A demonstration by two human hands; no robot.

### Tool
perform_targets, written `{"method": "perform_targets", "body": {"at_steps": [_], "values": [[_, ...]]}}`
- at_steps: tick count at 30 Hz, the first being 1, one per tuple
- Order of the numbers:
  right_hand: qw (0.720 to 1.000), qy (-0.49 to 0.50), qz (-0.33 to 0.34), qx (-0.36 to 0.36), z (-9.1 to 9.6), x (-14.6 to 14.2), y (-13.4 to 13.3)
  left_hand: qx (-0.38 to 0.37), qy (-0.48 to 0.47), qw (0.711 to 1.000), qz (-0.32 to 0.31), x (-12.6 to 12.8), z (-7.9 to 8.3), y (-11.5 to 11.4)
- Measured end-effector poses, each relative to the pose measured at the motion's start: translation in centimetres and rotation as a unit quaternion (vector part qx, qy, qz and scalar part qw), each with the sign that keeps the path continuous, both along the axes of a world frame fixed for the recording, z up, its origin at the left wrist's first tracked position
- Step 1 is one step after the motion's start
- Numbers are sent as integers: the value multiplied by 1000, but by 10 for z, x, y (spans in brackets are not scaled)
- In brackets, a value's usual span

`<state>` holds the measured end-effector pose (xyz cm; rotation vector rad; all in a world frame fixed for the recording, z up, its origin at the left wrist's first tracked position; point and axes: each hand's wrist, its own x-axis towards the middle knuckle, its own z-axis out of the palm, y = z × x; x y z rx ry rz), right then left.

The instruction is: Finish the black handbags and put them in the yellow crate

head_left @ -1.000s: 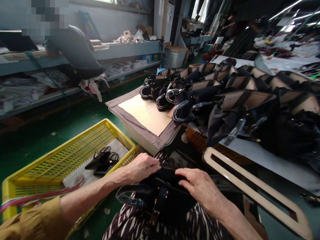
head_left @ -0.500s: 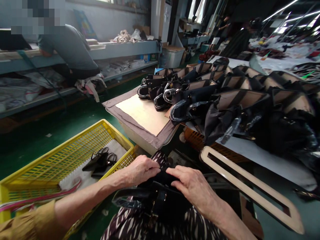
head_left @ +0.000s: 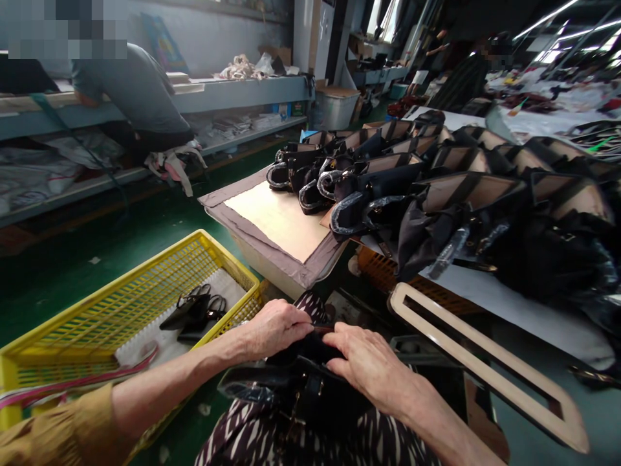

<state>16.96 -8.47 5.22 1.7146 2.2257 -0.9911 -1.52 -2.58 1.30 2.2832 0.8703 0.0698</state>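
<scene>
A black handbag [head_left: 320, 395] with gold-coloured fittings lies on my lap, over patterned dark-and-white cloth. Its handle [head_left: 252, 385] is wrapped in clear plastic and points left. My left hand [head_left: 284, 325] pinches the bag's far edge between thumb and fingers. Just right of it, my right hand [head_left: 361, 356] grips the same edge, with fingers bent over it and the thumb on the near side. A reddish-brown strip shows at the edge between the two hands. The bag's underside is hidden.
Left stands a yellow plastic basket [head_left: 201, 236] holding small black bags [head_left: 194, 310]. Ahead is a padded board [head_left: 276, 220] beside many black handbags [head_left: 417, 168]. A long beige frame [head_left: 485, 362] lies at the right. A person [head_left: 130, 90] bends over a bench at the back left.
My right hand has shifted very slightly, and a reddish-brown strip now shows at the bag's edge between my hands. My left hand stays almost in place.
</scene>
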Motion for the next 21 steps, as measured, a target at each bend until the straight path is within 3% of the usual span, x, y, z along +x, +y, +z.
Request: {"method": "perform_targets", "body": {"at_steps": [6, 13, 16, 21], "values": [[996, -89, -13, -23, 6, 0, 4, 3, -4, 1000, 3, -2, -3, 2], [982, 109, -143, 61, -5, 22, 0, -9, -15, 1000, 21, -17, -16, 5], [978, 108, -159, 78, -12, 26, -3, -10, -22, 1000, 13, -14, -14, 5], [983, 70, -132, 109, -21, 24, 3, -12, -8, 1000, 4, -6, -7, 3]]}}
